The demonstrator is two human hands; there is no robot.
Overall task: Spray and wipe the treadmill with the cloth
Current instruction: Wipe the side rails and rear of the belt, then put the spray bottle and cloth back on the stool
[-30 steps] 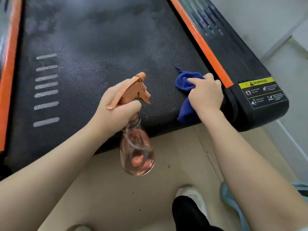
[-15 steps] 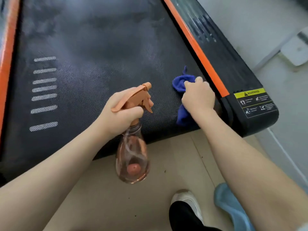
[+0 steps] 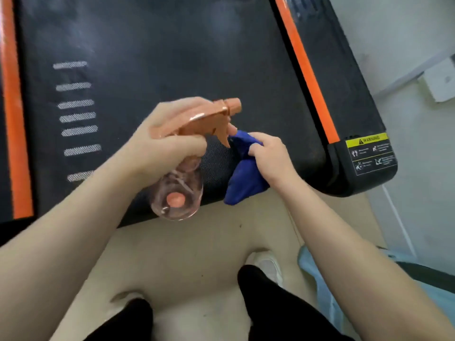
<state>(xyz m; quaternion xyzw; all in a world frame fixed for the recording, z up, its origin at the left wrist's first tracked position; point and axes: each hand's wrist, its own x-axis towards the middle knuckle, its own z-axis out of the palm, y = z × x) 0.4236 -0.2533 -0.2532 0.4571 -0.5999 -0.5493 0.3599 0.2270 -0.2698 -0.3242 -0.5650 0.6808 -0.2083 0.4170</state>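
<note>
Treadmill (image 3: 172, 57) fills the upper part of the view, its dark textured belt running away from the person, and both hands are busy at its near end. Her or his left hand (image 3: 162, 139) is wrapped round the neck of a spray bottle (image 3: 179, 190), fingers curled under the orange trigger head (image 3: 211, 121), whose nozzle points off toward the far right; the clear body hangs below the hand over the belt's near edge, with a little pinkish liquid and an orange disc showing inside. Just beside the trigger, the right hand (image 3: 268, 153) holds a blue cloth (image 3: 243, 178) bunched in curled fingers, the cloth resting on the belt near its rear edge and spilling down toward the floor (how firmly it is pressed I cannot tell). The two hands are very close, the trigger tip almost at the cloth. Moving outward, a column of short grey dashes (image 3: 77, 116) marks the belt at the left, orange strips (image 3: 307, 75) edge the belt on both sides, and the black end cap at the right carries a yellow warning label (image 3: 369, 151). Below lies a beige floor (image 3: 197, 254), with black trouser legs, a white shoe (image 3: 268, 265) and something pale blue (image 3: 317, 279) at the right.
</note>
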